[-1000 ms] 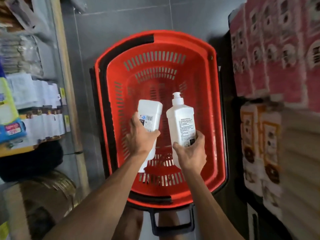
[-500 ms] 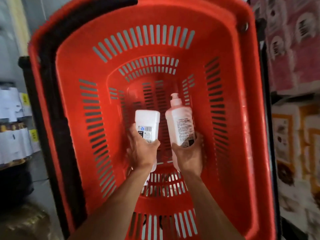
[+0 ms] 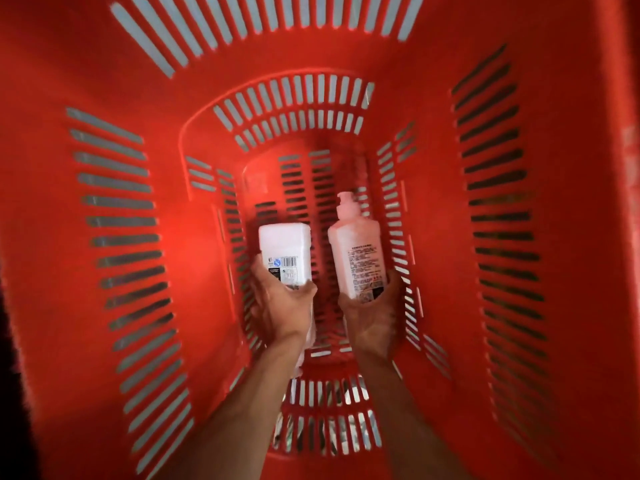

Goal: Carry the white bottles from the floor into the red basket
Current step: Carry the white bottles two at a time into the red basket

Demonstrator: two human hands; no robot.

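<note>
Now my view has dropped deep into the red basket (image 3: 149,237); its slotted walls fill the whole picture, where half a second ago its rim still showed. Nearest me, my left hand (image 3: 282,306) wraps its fingers (image 3: 259,275) round the lower half of a flat-topped white bottle (image 3: 285,247) with a barcode label. My right hand (image 3: 372,320) grips the base of a white pump bottle (image 3: 356,251), tinted pink, covered in small print. Both bottles sit low inside the basket, side by side and apart.

Red slotted basket (image 3: 433,140), two white bottles.
The square bottle (image 3: 284,252) carries a black barcode and blue mark; the pump bottle (image 3: 358,252) looks pink-tinted with dark print.
</note>
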